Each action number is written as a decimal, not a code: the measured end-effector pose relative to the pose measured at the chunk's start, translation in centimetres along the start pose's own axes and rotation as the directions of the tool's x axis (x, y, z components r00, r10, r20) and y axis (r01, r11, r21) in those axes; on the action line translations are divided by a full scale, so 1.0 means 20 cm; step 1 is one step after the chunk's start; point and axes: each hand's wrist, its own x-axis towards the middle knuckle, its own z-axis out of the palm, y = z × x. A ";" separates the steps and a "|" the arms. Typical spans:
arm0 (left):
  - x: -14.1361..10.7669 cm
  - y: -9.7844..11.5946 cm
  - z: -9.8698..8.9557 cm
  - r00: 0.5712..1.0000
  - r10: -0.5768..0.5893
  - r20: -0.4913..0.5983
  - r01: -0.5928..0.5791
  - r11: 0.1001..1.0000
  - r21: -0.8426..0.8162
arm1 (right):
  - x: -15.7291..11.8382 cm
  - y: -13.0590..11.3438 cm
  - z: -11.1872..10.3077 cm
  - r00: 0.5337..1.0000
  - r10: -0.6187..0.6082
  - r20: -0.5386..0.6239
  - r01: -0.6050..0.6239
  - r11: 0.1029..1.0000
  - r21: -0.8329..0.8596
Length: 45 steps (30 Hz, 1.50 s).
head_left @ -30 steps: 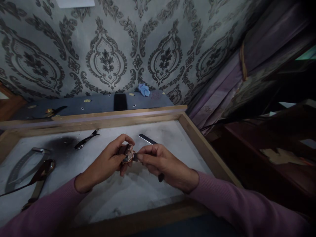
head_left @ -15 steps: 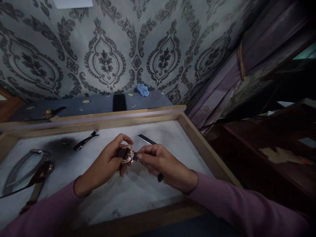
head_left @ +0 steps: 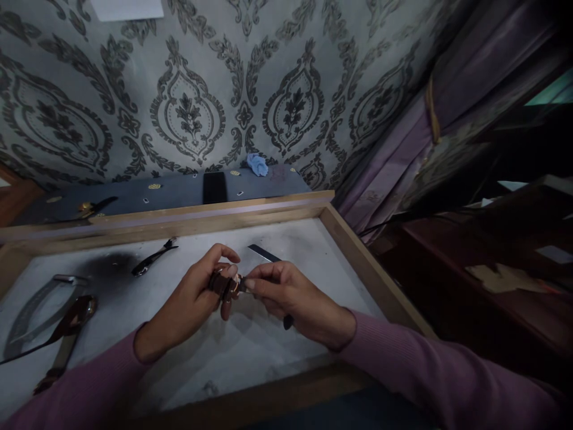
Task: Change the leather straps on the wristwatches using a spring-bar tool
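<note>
Over a wooden tray (head_left: 369, 269) below far flowery wallpaper (head_left: 188, 110), a wristwatch (head_left: 221, 283) is held by the left hand's (head_left: 190, 304) curled fingers, a dark bit (head_left: 243, 285) pinched by the right hand (head_left: 299, 298).

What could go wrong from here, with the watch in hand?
- The right hand pinches a small dark item against the watch; a slip might scratch the watch or catch the left hand's fingers.
- The left hand holds the watch above the tray, so a loosened grip could drop it.
- The left sleeve appears close to a loose strap and might snag it.
</note>
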 end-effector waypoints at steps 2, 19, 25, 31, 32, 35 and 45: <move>0.00 0.00 0.00 1.000 0.002 0.002 -0.002 1.000 0.001 | 0.00 0.00 0.00 1.000 -0.002 -0.005 0.002 1.000 -0.014; 0.01 -0.02 0.00 0.999 0.035 0.000 -0.035 0.999 0.019 | 0.00 0.01 0.01 0.993 -0.113 -0.022 0.108 0.980 -0.167; 0.01 -0.02 0.00 0.999 0.041 -0.007 -0.041 0.999 0.029 | 0.00 0.03 0.00 0.987 -0.160 -0.012 0.153 0.963 -0.223; 0.00 -0.03 0.00 0.999 0.043 -0.008 -0.043 0.999 0.021 | 0.00 0.03 0.00 0.991 -0.133 -0.027 0.121 0.954 -0.273; 0.00 -0.03 0.00 0.999 0.044 -0.010 -0.044 0.999 0.022 | 0.00 0.03 0.00 0.990 -0.135 -0.027 0.123 0.955 -0.271; 0.00 -0.03 0.00 0.999 0.043 -0.012 -0.043 0.999 0.014 | 0.00 0.03 0.00 0.988 -0.155 -0.021 0.144 0.956 -0.255; 0.00 -0.03 0.02 0.998 0.022 -0.065 -0.022 1.000 -0.004 | 0.00 0.01 0.02 0.977 -0.213 0.002 0.207 0.946 -0.248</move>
